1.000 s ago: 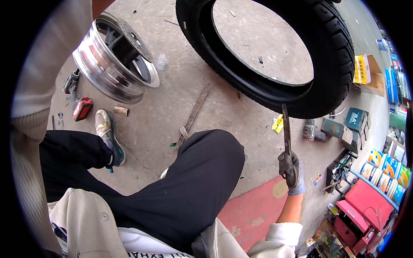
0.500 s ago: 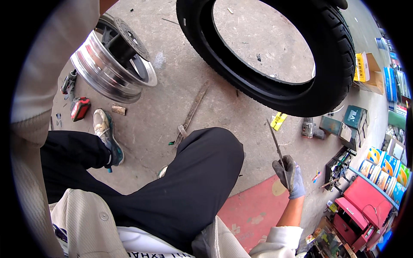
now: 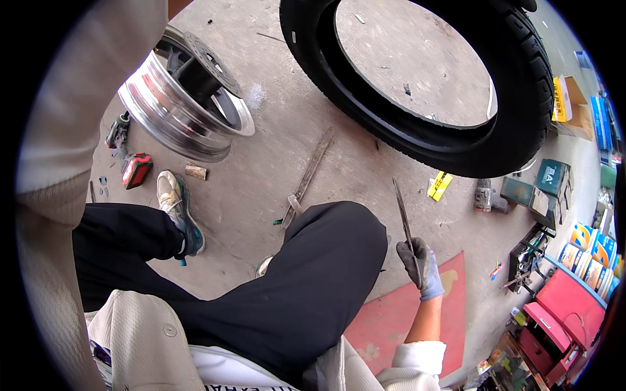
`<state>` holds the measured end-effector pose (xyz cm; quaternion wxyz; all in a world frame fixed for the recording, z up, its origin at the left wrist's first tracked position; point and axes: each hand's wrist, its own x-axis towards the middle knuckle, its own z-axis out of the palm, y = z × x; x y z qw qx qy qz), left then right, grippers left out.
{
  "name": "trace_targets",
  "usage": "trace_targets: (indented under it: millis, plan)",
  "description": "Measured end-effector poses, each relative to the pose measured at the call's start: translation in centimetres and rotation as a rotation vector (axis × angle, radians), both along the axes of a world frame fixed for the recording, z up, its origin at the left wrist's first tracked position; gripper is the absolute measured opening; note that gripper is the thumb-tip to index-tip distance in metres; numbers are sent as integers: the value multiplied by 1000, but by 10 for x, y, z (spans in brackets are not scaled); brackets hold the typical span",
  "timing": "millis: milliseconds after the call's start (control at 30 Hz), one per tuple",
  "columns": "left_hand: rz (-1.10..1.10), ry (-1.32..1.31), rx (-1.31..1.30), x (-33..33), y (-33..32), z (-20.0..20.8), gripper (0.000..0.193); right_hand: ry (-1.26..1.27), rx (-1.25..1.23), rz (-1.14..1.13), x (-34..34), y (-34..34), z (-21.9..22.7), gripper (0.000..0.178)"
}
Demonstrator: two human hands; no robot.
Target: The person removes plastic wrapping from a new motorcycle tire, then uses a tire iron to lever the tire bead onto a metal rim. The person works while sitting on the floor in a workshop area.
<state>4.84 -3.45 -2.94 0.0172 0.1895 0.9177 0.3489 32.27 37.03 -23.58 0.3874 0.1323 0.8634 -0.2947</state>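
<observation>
Concrete floor (image 3: 248, 176), bare and marked, is seen under the whole work area, with a red sheet (image 3: 424, 319) laid near the right forearm. One dark metal tool (image 3: 403, 212), long and thin, is held in the right hand (image 3: 420, 267). Its lower end is enclosed by curled, gloved fingers, with no opening observed in the grip; it is presumably gripped there so that the long shaft is left projecting, tip away from the body. The glove is likely worn against rough edges. The tool is held beside the right knee, short of the black tyre (image 3: 521, 91), which is tilted; its support cannot be confirmed, as its upper edge is cut off. To the left, a silver wheel (image 3: 176, 120) is found leaning, apart from the tyre. The left sleeve (image 3: 91, 98) is raised toward it, but the left hand is out of view, so its grip cannot be told. A cordless tool (image 3: 119, 130) is placed beside the wheel, apparently within easy reach.
</observation>
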Motion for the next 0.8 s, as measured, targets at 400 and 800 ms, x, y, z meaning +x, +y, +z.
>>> trace_targets:
  millis: [400,800]
  plan:
    - [-43,33,-48,-15,-3,2,57,145,146,192,-2,-23,-42,25]
    - [-98,73,-68,-73,11,-4,58,68,22,47,26,-27,-61,39]
